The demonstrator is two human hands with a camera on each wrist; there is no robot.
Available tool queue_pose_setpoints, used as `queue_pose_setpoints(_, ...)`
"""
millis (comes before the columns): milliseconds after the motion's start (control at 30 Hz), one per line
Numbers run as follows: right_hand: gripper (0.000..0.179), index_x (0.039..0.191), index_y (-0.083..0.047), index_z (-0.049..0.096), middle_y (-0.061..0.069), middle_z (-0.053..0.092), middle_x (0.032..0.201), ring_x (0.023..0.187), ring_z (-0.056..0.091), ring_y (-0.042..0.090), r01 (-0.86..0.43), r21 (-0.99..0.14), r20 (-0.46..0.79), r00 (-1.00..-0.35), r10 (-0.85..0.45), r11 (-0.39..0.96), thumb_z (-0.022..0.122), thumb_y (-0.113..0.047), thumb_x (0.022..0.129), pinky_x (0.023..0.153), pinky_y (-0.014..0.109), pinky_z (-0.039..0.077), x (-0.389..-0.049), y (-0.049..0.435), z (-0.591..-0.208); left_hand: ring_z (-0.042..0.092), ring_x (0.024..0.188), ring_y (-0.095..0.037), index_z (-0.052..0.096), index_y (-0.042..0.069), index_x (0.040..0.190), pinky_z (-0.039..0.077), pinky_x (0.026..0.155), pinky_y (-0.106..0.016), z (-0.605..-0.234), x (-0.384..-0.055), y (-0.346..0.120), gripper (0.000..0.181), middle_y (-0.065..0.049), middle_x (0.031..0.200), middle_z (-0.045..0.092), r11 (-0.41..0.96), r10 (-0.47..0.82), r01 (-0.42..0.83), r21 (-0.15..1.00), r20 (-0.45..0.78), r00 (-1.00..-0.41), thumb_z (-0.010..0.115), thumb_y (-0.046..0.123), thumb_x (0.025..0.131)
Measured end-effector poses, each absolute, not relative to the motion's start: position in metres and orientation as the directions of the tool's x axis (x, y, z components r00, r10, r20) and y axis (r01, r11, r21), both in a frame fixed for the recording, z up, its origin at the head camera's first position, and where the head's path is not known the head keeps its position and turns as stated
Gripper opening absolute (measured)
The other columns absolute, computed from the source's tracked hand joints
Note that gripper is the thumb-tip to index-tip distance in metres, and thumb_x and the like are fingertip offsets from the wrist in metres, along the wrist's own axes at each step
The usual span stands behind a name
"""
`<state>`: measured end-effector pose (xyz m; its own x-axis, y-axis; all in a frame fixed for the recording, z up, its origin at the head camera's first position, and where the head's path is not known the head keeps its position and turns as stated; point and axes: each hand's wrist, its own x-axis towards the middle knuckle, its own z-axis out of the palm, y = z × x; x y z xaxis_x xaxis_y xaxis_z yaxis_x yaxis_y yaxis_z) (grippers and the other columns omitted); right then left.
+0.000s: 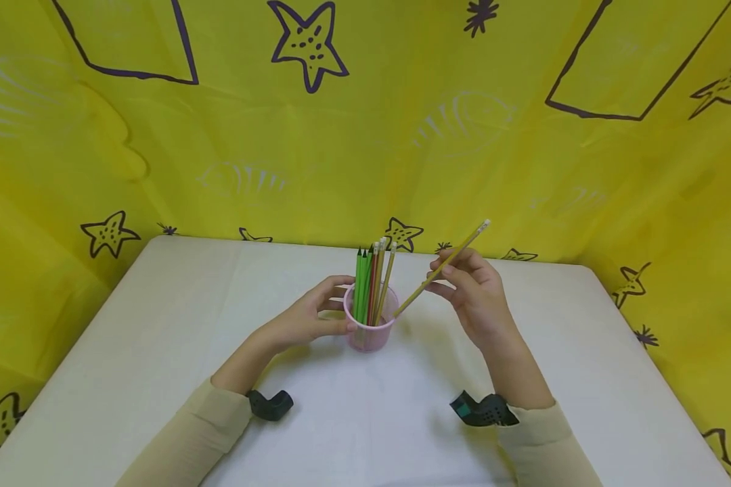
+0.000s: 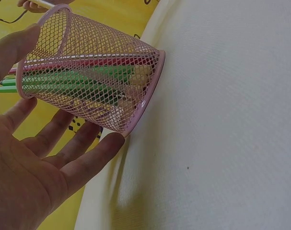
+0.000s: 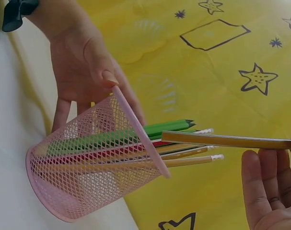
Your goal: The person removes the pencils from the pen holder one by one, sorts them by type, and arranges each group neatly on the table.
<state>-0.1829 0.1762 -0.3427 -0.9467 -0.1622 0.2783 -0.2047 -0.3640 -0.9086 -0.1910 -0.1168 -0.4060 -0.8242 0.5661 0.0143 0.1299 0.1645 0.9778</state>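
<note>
Clearly, right hand pinches pencil, eraser in head view only; left hand curls round pink cup

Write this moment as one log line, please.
left hand: holds pink mesh cup; right hand: pinches yellow pencil; pencil: lower end near cup

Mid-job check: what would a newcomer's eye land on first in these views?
Probably the yellow cloth, with its dark-outlined stars, behind the white table. Next, the pink cup at mid-table, green pencils sticking out of it and the left hand holding it. Then one yellow pencil, slanting up from beside the cup's rim, held in the right hand.
</note>
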Motion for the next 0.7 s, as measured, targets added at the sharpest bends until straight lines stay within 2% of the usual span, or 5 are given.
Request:
queue_pose_setpoints(200, 0.021, 0.105, -0.010, 0.062, 0.001, 0.062, 0.099, 0.084, 0.063, 0.015, -0.199, -0.918, 0.256, -0.957, -0.133, -0.342, 0.052, 0.006, 0.097, 0.075, 0.037, 0.062, -0.185, 0.181, -0.343, 0.048, 0.134, -0.033, 0.036, 0.022, 0.149, 0.041, 0.110, -0.054, -0.405, -0.190, -0.117, 0.075, -0.009, 0.147, 0.049, 0.157, 0.572, 0.131, 0.979, 0.018, -0.820, 0.078, 0.015, 0.087)
queue_pose_setpoints(400, 0.024, 0.117, -0.003, 0.057, 0.002, 0.059, 0.089, 0.075, 0.062, 0.014, -0.223, -0.948, 0.251, -0.963, -0.099, -0.229, 0.059, 0.005, 0.095, 0.067, 0.035, 0.062, -0.189, 0.185, -0.346, 0.048, 0.134, -0.032, 0.036, 0.023, 0.149, 0.042, 0.110, -0.052, -0.403, -0.190, -0.117, 0.075, -0.008, 0.146, 0.049, 0.168, 0.567, 0.119, 0.979, 0.003, -0.824, 0.078, 0.015, 0.087)
queue_pose_setpoints(700, 0.040, 0.122, -0.018, 0.051, 0.001, 0.059, 0.087, 0.073, 0.063, 0.011, -0.202, -0.977, 0.207, -0.974, -0.089, -0.069, 0.061, 0.007, 0.092, 0.064, 0.028, 0.061, -0.194, 0.190, -0.353, 0.048, 0.134, -0.033, 0.036, 0.021, 0.149, 0.041, 0.111, -0.053, -0.402, -0.189, -0.116, 0.076, -0.009, 0.147, 0.049, 0.177, 0.564, 0.125, 0.976, 0.004, -0.826, 0.078, 0.015, 0.087)
